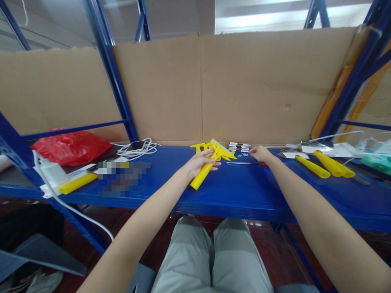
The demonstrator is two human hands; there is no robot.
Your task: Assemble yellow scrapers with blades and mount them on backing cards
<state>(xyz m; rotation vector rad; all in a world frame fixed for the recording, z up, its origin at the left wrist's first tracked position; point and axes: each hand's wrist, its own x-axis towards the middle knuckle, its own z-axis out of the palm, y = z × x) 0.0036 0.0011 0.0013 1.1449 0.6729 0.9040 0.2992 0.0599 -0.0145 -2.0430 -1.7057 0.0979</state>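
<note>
My left hand [201, 162] is wrapped round a yellow plastic tool [201, 177] with a tube-shaped handle and a wider, angled head. A pale strip runs along the head's upper edge. The handle points down towards the front edge of the blue shelf [171, 175]. Further right, my right hand [259, 154] is low over the shelf with its fingertips pinched together; what they hold, if anything, is too small to make out. Small pale bits [242, 155] lie just left of those fingers. A thin metal rod [242, 163] with a red end lies below, partly hidden by my right forearm.
Small white bundles with dark bands [239, 147] lie at the back. Several yellow tubes [328, 163] rest on the right. A red plastic bag [71, 146], a coiled white cable [142, 149] and another yellow tube [78, 183] are left. Cardboard [198, 89] walls the back; blue posts [111, 73] flank it.
</note>
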